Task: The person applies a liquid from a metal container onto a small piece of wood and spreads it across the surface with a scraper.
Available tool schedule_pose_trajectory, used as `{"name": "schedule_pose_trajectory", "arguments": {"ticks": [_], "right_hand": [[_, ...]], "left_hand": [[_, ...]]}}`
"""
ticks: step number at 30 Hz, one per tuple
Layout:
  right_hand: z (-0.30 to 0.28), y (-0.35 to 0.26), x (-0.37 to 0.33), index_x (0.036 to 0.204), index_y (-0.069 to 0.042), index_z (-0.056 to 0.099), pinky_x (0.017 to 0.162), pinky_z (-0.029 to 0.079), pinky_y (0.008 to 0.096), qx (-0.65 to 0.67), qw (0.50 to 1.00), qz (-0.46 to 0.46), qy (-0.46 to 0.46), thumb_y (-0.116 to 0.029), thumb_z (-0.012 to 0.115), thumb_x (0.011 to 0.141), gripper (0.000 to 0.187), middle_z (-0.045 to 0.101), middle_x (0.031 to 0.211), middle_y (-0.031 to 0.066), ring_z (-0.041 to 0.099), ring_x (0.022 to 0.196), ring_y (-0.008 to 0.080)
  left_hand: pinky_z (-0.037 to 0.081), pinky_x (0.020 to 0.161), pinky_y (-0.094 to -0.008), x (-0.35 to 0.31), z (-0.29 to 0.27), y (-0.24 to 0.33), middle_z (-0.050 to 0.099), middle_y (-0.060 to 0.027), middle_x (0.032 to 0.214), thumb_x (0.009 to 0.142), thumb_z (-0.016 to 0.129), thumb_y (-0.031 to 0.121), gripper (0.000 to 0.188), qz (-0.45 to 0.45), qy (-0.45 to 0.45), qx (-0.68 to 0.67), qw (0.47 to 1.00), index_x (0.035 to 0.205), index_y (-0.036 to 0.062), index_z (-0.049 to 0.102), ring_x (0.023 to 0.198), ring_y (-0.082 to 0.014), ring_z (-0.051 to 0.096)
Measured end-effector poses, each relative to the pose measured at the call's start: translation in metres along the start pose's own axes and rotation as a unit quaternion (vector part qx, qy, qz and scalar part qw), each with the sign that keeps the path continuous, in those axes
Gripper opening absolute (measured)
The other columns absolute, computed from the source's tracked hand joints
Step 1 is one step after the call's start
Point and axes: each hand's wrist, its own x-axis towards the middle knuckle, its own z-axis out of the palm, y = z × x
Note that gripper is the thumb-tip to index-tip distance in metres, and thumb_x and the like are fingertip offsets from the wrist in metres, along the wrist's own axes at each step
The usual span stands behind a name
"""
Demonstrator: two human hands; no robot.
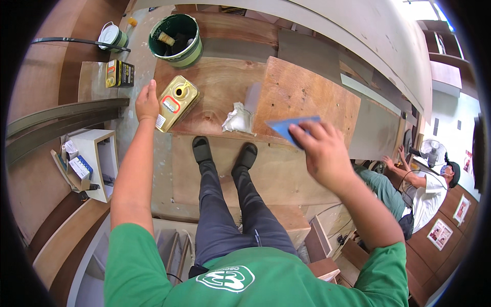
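My right hand [323, 146] is closed around a thin blue scraper [287, 127], whose flat edge is over a brown plywood box [307, 94] with small dark spots on its face. My left hand [148, 102] is raised at the left, fingers stretched upward, with nothing visible in it. Just right of it stands a gold metal can [178, 102] with a yellow spout at its opening; whether they touch I cannot tell. A crumpled white plastic bag [238, 118] lies against the box's left side.
A green bucket [185, 57] with a brush inside stands behind the can. Farther left are a smaller lidded pail [113, 37] and a black-and-yellow tin [119, 74]. A white open-fronted cabinet [92, 158] is at left. Another person [427, 197] works at right near a fan [433, 150].
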Motion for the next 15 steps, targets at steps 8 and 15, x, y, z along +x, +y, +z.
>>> {"name": "schedule_pose_trajectory", "arguments": {"ticks": [8,15], "right_hand": [[0.007,0.018,0.071,0.125,-0.02,0.068,0.107,0.036,0.0428,-0.089,0.99,-0.104,-0.032,-0.006,0.065,0.081,0.046,0.061,0.117,0.0033,0.051,0.118,0.0247],[0.023,0.042,0.019,0.13,-0.021,0.065,0.11,0.033,0.0484,-0.095,0.984,-0.124,-0.085,-0.005,0.064,0.079,0.054,0.056,0.128,0.0075,0.047,0.126,0.0291]], "left_hand": [[0.048,0.089,-0.046,0.005,0.003,-0.006,0.069,-0.0216,0.107,0.099,0.041,0.063,0.062,0.021,-0.014,0.055,0.998,0.109,0.0094,0.07,0.103,-0.0412,0.063],[0.048,0.086,-0.0464,0.001,0.003,-0.002,0.069,-0.0211,0.101,0.099,0.042,0.063,0.06,0.023,0.011,0.031,0.999,0.108,0.0107,0.07,0.098,-0.0416,0.063]]}}
